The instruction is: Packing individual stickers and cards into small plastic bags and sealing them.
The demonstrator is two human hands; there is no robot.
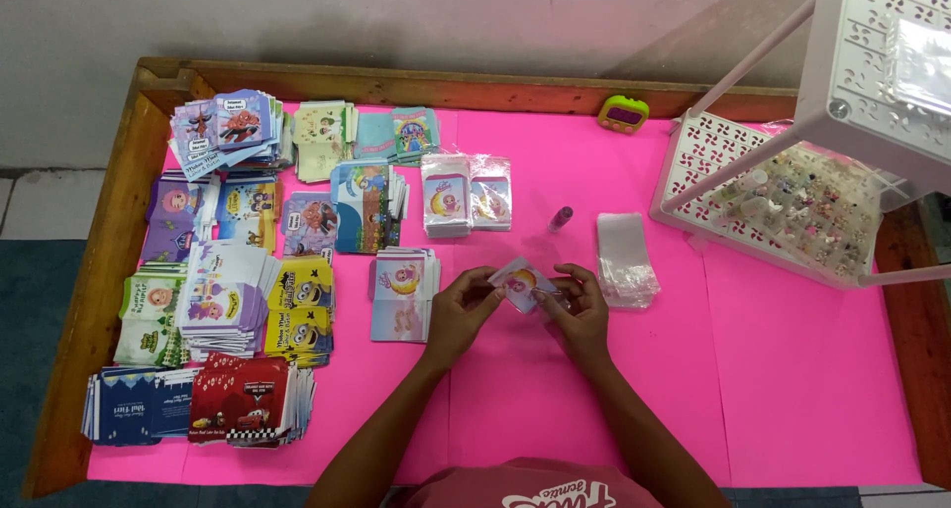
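The pink table [792,389] is lying bare toward its right front corner. Card stacks [238,300] are crowding its left edge. The left hand [458,315] and right hand [580,315] are pinching a small card [522,282] mid-table; its sleeve is hard to discern.

The white plastic rack [860,92] is running out of the picture at the top and right edges, so its full shape is not showing. The small items in its lower tray [792,203] are appearing too small to identify. The right hand [582,313] is covering part of the small card [522,282], and the card's picture is reading only as a blur. The person's red shirt [540,486] is being cut off by the bottom edge.
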